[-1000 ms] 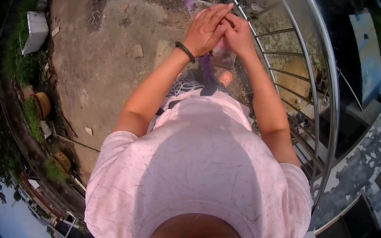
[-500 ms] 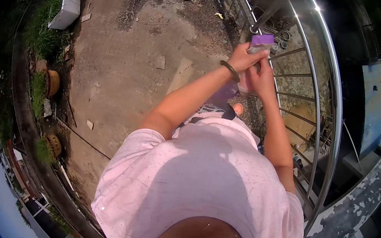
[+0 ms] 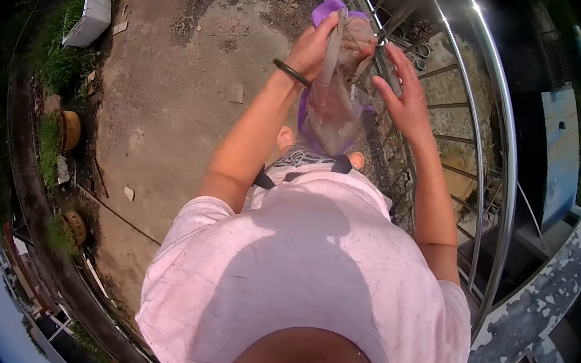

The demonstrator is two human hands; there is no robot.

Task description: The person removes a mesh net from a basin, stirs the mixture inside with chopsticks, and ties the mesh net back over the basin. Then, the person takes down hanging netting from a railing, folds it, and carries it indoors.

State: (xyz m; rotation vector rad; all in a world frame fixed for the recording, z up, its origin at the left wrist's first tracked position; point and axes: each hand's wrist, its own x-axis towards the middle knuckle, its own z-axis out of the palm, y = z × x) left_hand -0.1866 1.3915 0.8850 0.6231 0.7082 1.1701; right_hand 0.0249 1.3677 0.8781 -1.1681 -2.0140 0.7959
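A sheer, wrinkled cloth or bag with purple edges [image 3: 333, 110] hangs in front of my legs, beside the metal railing. My left hand [image 3: 313, 48], with a dark bangle on its wrist, pinches its upper left part near a purple corner. To the right of the cloth, my right hand [image 3: 408, 94] has its fingers apart and nothing in its palm. Its fingertips are close to the cloth's upper right edge; whether they touch it I cannot tell.
A shiny metal railing [image 3: 486, 133] curves along the right. Far left stand a white box [image 3: 91, 18] and brown pots [image 3: 69, 131]. A flat piece of debris [image 3: 236, 93] lies on the concrete ground. Peeling ledge [image 3: 545, 293] at lower right.
My hands have moved apart and to the left. The bunched cloth has opened out and hangs down. My right hand has let go of it and spread its fingers.
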